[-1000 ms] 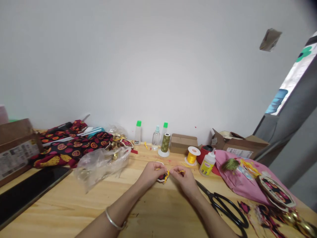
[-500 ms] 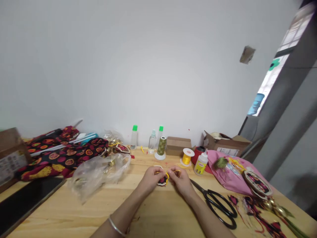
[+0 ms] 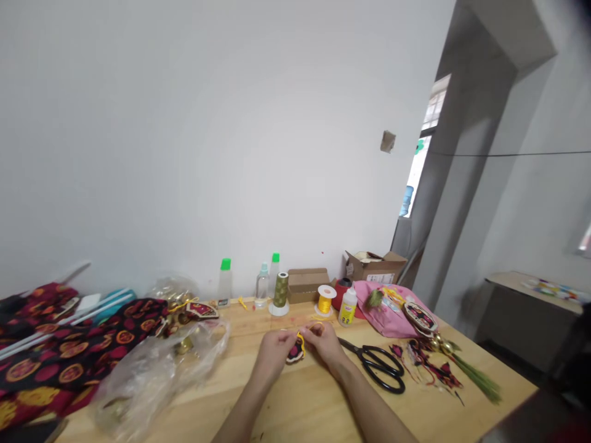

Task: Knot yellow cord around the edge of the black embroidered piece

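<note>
Near the middle of the table, my left hand [image 3: 276, 352] pinches the top of a small dark red and black patch [image 3: 295, 352] with a pale edge, which hangs below the fingertips. A yellow cord [image 3: 301, 344] runs over the patch between the two hands. My right hand [image 3: 325, 344] is closed, its thumb and finger pressed together on the cord just right of the patch. Behind the hands stands a spool of yellow cord [image 3: 325, 303]. Exactly how the cord passes through the fingers is too small to make out.
Black scissors [image 3: 378, 364] lie right of my right arm, beside fabric scraps [image 3: 434, 363]. A glue bottle [image 3: 348, 306], olive thread cone [image 3: 281, 291] and pink bag [image 3: 383, 307] stand behind. Patterned cloth [image 3: 111, 338] and a plastic bag [image 3: 157, 369] cover the left.
The view has turned to the right, so the table's things appear farther left and more of the room shows. Both hands still hold the patch and cord, close together.
</note>
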A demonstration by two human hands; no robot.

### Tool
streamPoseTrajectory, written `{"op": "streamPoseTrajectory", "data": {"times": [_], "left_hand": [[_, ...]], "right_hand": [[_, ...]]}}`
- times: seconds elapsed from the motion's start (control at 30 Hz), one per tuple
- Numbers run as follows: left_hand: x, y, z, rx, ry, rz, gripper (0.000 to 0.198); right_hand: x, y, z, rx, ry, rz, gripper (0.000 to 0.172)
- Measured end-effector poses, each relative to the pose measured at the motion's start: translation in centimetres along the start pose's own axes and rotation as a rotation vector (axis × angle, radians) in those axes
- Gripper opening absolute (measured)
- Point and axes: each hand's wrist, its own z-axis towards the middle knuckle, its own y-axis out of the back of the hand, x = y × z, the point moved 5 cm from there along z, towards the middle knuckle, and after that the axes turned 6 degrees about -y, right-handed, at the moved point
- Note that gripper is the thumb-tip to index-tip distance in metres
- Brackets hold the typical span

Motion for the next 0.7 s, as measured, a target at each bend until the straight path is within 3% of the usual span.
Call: {"op": "streamPoseTrajectory", "data": {"times": [0.13, 0.53, 0.7], "left_hand": [[-0.1, 0.1, 0.2, 0.003, 0.005, -0.011, 0.028], [1.0, -0.2, 0.4, -0.031, 0.054, -0.04, 0.028], [0.3, -0.1, 0.2, -0.054, 0.057, -0.051, 0.026]], "right_hand": [[0.5, 0.1, -0.1, -0.036, 0.032, -0.006, 0.021], [1.5, 0.3, -0.5, 0.058, 0.101, 0.034, 0.012], [1.1, 0.4, -0.4, 0.012, 0.005, 0.115, 0.017]]}}
